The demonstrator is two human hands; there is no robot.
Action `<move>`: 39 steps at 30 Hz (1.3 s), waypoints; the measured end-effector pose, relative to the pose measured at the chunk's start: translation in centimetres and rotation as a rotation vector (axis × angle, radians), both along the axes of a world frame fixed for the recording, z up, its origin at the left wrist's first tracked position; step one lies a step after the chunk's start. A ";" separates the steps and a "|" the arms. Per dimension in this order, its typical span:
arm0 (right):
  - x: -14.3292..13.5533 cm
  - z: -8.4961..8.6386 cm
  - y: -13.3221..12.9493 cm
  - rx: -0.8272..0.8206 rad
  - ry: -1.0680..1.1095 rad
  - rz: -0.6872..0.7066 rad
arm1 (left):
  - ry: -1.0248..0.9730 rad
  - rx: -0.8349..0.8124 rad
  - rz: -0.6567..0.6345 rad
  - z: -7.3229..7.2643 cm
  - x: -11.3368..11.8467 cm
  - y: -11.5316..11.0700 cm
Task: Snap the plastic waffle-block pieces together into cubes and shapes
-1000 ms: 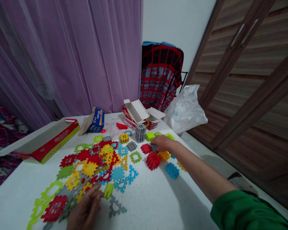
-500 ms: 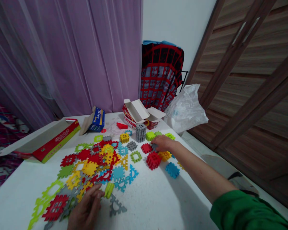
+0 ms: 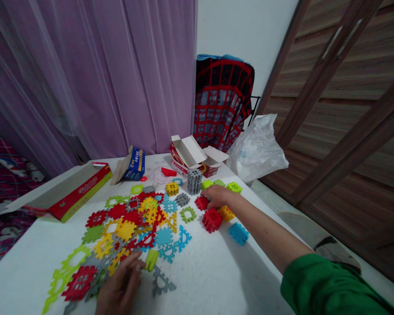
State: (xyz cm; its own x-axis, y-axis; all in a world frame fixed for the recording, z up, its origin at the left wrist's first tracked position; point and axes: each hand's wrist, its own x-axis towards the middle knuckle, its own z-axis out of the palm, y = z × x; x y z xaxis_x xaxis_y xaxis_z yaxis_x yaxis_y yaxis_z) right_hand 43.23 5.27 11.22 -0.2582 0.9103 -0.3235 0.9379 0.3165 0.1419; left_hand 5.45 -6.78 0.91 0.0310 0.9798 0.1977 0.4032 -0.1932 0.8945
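Left hand [image 3: 120, 284] is low at the front of the white table [image 3: 213, 280], fingers curled, with the lime pieces [image 3: 151, 260] pinched at the fingertips. They look like hard plastic, two flat slabs side by side with a groove between them. Long axis runs away from the person and leans a bit right, so the far end points toward the back of the table. Just beside them is a flat grey triangle [image 3: 162, 282] with toothed edges and a cutout.

Right hand [image 3: 218, 196] is stretched out on the far right, palm down, fingers bent by the red square [image 3: 202, 202]. Can't tell if it's gripping anything, the fingertips are tucked out of sight. Right in front of it is a chunky red stack [image 3: 212, 220], and the blue stack [image 3: 238, 234] is nearer the person, its length slanting from back left to front right. Grey stack [image 3: 194, 181] stands upright like a little column, ridged down the sides.

Loose pile [image 3: 126, 229] on the left is all flat toothed squares, frames and triangles overlapping every which way. Behind it, a blue cardboard box [image 3: 136, 164] and a crinkly white plastic bag [image 3: 254, 151] off to the right
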 end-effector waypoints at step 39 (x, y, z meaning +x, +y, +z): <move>-1.0 -0.3 0.8 -0.043 -0.041 0.036 | -0.016 -0.037 -0.013 0.0 -0.1 0.0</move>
